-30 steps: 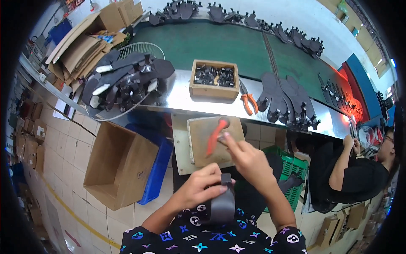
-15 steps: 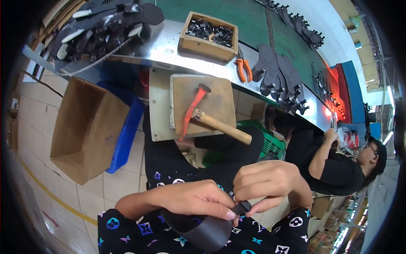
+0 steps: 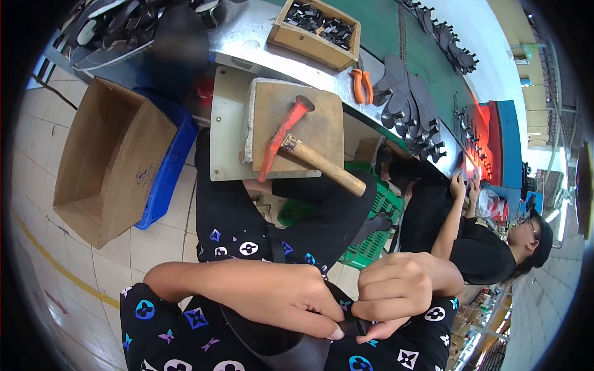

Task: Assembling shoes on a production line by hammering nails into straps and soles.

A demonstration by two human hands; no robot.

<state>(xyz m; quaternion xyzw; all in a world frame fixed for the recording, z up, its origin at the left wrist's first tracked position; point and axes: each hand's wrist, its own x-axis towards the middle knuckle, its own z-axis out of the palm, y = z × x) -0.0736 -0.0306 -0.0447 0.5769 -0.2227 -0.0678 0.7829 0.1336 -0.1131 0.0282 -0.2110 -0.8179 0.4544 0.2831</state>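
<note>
A smooth black curved piece, like a sandal strap (image 3: 297, 352), lies low over my lap. My left hand (image 3: 272, 294) is closed on it from above, thumb pressed along its edge. At its right end, my right hand (image 3: 396, 294) pinches a small dark tip between thumb and curled fingers; the fingers partly hide this tip. Beyond my knees, a hammer (image 3: 281, 139) with a red head and wooden handle rests on a tan block (image 3: 325, 114), its handle overhanging the block's near right edge.
On the metal bench stand a wooden box (image 3: 286, 38) of small black parts, orange-handled pliers (image 3: 362, 86) and dark sole-shaped pieces (image 3: 399, 93). A cardboard box (image 3: 142, 179) and blue crate (image 3: 179, 148) sit left. A green crate (image 3: 374, 244) is below. Another person (image 3: 479, 253) works at right.
The bench, block and boxes have shifted upward in view. My right hand has turned and lowered, its fingers more curled around the strap's end. The other person's hands have moved toward the bench.
</note>
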